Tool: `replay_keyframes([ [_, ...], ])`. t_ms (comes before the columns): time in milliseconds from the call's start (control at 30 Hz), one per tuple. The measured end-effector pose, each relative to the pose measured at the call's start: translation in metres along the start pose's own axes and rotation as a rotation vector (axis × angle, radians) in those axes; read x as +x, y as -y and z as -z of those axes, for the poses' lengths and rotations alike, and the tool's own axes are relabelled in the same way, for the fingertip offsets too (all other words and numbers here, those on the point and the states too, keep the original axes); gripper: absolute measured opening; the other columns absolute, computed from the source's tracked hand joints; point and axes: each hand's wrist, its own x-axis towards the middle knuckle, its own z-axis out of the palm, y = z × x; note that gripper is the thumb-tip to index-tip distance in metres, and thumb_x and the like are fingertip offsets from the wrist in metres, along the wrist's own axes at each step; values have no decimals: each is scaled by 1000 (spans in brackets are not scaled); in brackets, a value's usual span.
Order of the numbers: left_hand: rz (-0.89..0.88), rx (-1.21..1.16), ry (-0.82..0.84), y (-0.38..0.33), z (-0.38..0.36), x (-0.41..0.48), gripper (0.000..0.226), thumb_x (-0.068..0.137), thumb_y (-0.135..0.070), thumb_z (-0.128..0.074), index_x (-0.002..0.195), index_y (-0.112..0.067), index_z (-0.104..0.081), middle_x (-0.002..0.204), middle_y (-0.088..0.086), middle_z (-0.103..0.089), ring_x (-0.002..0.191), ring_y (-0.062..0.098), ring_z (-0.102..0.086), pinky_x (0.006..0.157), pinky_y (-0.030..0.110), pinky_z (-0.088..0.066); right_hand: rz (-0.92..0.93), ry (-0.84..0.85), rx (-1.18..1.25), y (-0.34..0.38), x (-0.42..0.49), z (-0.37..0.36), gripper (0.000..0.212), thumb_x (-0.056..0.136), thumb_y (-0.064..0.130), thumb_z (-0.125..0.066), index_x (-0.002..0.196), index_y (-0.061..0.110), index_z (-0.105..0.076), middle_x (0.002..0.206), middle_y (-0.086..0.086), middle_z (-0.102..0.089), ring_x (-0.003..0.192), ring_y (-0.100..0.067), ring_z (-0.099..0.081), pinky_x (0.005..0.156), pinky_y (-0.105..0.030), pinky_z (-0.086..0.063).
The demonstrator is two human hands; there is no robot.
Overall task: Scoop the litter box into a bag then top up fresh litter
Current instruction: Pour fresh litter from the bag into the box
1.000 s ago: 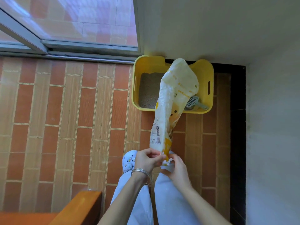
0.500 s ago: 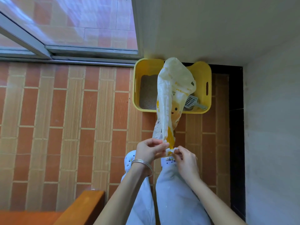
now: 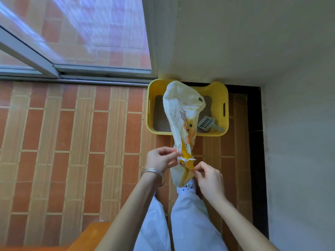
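Note:
A white and yellow litter bag (image 3: 183, 113) hangs in front of me, its bulging bottom end over the yellow litter box (image 3: 152, 109). My left hand (image 3: 159, 160) pinches the bag's crumpled yellow top from the left. My right hand (image 3: 208, 178) pinches the same top edge from the right, just below. The box stands on the floor against the wall and holds grey litter. A grey slotted scoop (image 3: 208, 124) lies in its right front corner.
Orange brick-pattern floor tiles (image 3: 81, 142) spread to the left. A sliding glass door with a metal track (image 3: 72, 77) runs along the back left. Grey walls (image 3: 299, 142) close in on the right and behind the box. A wooden furniture corner (image 3: 87, 236) juts in at bottom left.
The bag has narrowed and twisted under my hands, and a loose flap now hangs below them. My right hand has shifted lower and rightward along the top edge. The view has moved closer.

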Motion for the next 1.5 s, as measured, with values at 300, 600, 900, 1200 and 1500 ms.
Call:
replay_keyframes([
  [300, 22, -31, 3, -20, -3, -5, 9, 71, 4, -73, 78, 5, -67, 81, 18, -66, 70, 23, -65, 58, 21, -55, 46, 41, -1, 12, -4, 15, 8, 86, 15, -63, 78, 13, -62, 73, 10, -62, 66, -7, -56, 51, -8, -36],
  [600, 38, -38, 71, -17, -15, -13, 8, 71, 5, -73, 73, 2, -67, 76, 15, -65, 66, 17, -64, 56, 18, -52, -6, -30, 99, 5, -16, 17, 13, 82, 9, -67, 71, 11, -61, 64, 7, -61, 60, -6, -57, 50, -10, -38],
  [900, 31, 87, 62, -18, -16, -9, 12, 73, 6, -73, 69, -2, -65, 70, 10, -63, 52, 6, -60, 52, 15, -49, -45, 15, 78, 1, -13, 9, 16, 82, 11, -68, 70, 16, -60, 66, 7, -63, 60, -5, -55, 49, -8, -35],
  [1200, 19, 140, 95, 8, -8, -20, 18, 69, 6, -76, 64, -7, -64, 50, -4, -57, 48, 4, -56, 51, 17, -51, -66, 51, 207, -11, -28, -12, 6, 83, 9, -67, 82, 14, -68, 76, 6, -70, 73, -4, -63, 58, -8, -43],
  [1500, 27, 189, 31, 33, 13, -5, 17, 70, 9, -74, 66, -2, -62, 57, 7, -59, 42, 4, -55, 45, 16, -47, -147, 252, 104, -18, -6, -19, 16, 84, 5, -60, 80, 17, -69, 87, 0, -72, 82, -13, -66, 68, -21, -49],
])
